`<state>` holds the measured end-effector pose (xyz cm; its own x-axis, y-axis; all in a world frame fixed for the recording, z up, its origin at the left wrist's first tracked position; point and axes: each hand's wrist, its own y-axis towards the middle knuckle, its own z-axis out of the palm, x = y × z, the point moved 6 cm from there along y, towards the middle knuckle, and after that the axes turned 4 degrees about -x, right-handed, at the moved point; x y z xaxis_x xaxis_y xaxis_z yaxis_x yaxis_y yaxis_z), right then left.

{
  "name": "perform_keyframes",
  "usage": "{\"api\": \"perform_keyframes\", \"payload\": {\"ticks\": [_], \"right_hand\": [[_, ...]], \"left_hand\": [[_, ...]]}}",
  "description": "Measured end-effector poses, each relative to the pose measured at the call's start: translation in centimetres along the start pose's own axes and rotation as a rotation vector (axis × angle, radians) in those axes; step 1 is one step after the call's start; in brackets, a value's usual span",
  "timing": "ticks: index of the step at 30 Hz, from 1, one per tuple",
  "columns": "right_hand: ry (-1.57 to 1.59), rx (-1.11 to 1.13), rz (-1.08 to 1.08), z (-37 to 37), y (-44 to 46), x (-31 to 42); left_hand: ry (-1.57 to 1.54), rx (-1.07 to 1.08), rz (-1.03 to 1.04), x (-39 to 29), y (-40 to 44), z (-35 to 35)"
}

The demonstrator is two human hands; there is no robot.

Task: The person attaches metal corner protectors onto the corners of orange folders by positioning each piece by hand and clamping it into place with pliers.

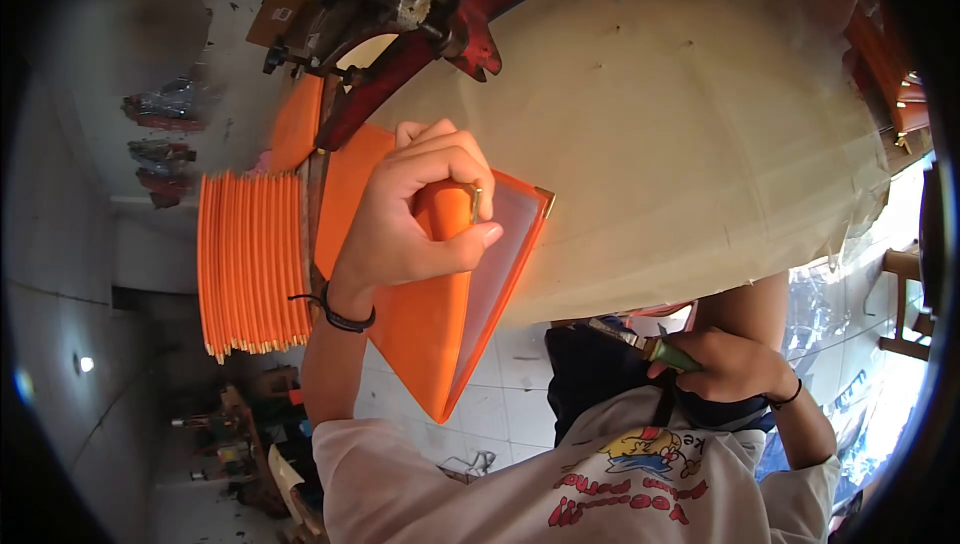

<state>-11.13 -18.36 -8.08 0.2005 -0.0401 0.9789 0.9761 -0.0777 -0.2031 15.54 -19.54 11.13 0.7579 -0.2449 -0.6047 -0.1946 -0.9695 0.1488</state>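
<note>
My left hand (425, 204) is closed around the edge of an orange folder (425, 334) with metal corner pieces. The cover bends up inside my grip, with one metal corner at my fingertips. A pale inner lining shows in the partly opened folder, which hangs over the near edge of the work table (650, 164). Low at the right, by my lap, my right hand (735, 364) is wrapped round a green-handled tool (675, 355). Its metal end points left, but I cannot make out its kind.
A red metal machine (400, 64) overhangs the table's far left side. Beside the table stands a thick stack of orange folders (255, 259). More reddish folders (895, 74) with metal corners lie at the far right. A wooden stool (905, 304) stands on the right.
</note>
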Motion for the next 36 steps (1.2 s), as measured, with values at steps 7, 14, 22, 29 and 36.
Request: {"api": "perform_keyframes", "payload": {"ticks": [7,14,22,29,36], "right_hand": [[-0.009,0.013,0.005,-0.6,-0.1,-0.2],[0.024,0.019,-0.054,-0.3,0.2,-1.0],[0.003,0.003,-0.045,-0.2,0.1,-1.2],[-0.033,0.01,0.019,-0.2,-0.1,-0.9],[-0.1,-0.015,-0.009,0.0,-0.2,-0.6]], "left_hand": [[-0.068,-0.033,-0.044,0.0,-0.3,-0.4],[-0.108,-0.018,-0.036,0.1,-0.5,-0.8],[-0.101,0.019,-0.04,0.1,-0.3,-0.4],[-0.073,0.098,-0.052,-0.1,-0.9,0.9],[0.065,0.214,-0.034,-1.0,-2.8,4.2]]}}
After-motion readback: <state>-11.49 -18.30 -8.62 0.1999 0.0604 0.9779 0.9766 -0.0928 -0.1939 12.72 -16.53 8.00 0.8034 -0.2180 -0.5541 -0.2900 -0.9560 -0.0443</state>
